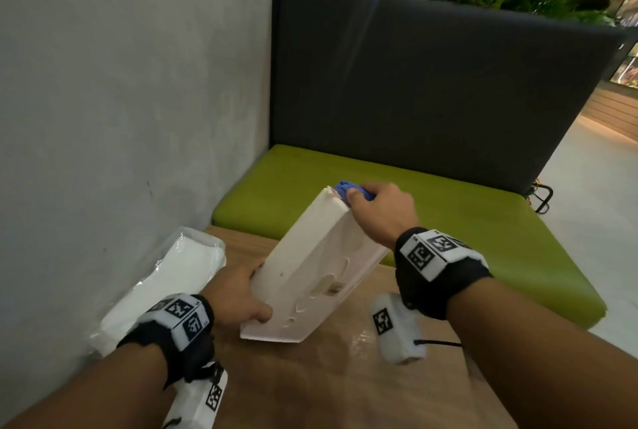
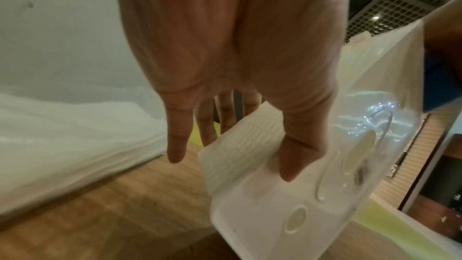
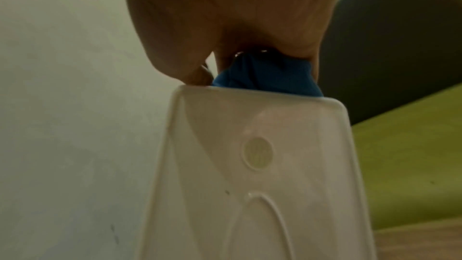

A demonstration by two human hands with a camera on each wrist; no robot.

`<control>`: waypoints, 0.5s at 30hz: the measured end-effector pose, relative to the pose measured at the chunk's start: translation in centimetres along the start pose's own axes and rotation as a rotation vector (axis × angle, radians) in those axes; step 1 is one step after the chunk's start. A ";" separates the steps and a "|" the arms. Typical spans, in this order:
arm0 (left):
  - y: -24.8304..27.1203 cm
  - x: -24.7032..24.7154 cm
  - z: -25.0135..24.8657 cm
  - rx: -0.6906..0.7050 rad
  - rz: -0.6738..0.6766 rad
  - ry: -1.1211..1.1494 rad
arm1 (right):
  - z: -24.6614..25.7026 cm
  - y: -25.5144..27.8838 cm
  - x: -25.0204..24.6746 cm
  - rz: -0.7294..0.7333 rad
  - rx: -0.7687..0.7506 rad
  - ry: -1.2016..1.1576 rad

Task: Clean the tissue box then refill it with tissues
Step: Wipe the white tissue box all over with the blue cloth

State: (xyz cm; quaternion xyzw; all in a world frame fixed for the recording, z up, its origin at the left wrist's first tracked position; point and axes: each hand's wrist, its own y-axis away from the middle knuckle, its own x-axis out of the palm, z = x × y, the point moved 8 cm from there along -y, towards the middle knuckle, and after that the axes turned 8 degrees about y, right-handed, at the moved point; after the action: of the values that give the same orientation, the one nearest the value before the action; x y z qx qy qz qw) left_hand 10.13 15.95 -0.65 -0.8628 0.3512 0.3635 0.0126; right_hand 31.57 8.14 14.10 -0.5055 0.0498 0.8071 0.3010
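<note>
A white plastic tissue box [image 1: 310,270] is held tilted above the wooden table [image 1: 328,390], its moulded underside facing me. My left hand [image 1: 238,297] grips its near left edge, thumb on the flat face and fingers behind the ribbed side [image 2: 240,141]. My right hand [image 1: 379,207] holds a crumpled blue cloth [image 1: 348,188] and presses it against the box's far top end [image 3: 262,94]. In the right wrist view the blue cloth [image 3: 270,76] is bunched between palm and fingers. A clear-wrapped pack of white tissues [image 1: 165,280] lies on the table by the wall.
A grey wall [image 1: 121,101] runs along the left. Beyond the table stands a bench with a green seat [image 1: 448,221] and a dark backrest [image 1: 431,83], with plants behind it. White marker-tagged devices hang below both wrists [image 1: 393,328].
</note>
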 end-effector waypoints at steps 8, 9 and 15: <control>-0.2 -1.8 -2.6 0.037 -0.051 -0.262 | 0.3 0.6 1.1 0.044 -0.112 0.171; -0.2 -1.6 -3.1 0.041 -0.041 -0.295 | 0.7 1.2 2.2 0.059 -0.183 0.259; -0.5 -0.2 -4.1 0.035 -0.004 -0.393 | -0.9 4.3 8.4 0.171 -0.239 0.352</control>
State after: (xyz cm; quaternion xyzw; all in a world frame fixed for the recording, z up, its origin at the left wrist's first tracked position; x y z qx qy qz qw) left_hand 12.89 15.36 2.42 -0.7757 0.3465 0.5186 0.0967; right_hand 27.36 7.96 5.56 -0.6645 0.0484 0.7292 0.1561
